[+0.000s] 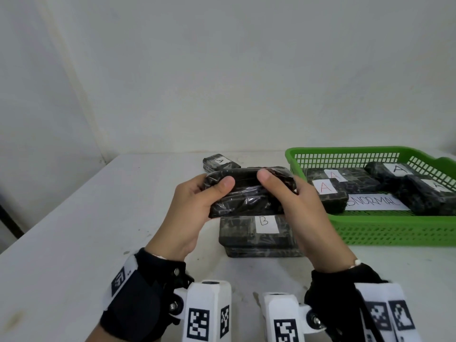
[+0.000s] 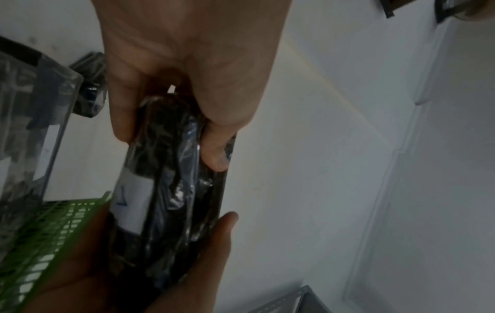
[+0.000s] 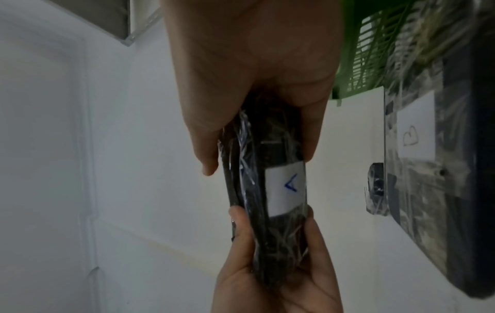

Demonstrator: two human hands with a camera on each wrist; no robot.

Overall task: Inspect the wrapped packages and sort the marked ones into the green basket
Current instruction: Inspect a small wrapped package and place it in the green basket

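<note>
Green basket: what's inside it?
Inside the green basket lie several black wrapped packages, four with white labels; three read A, the fourth is cut off. A paper sheet on the floor reads "NORMAL"; its first letters sit under a package. The far right is out of frame.

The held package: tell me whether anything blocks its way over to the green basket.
Nothing visible blocks it. The held package, gripped by the left hand and right hand, is raised above the B package. The green basket sits open-topped at its right, with A packages inside.
</note>
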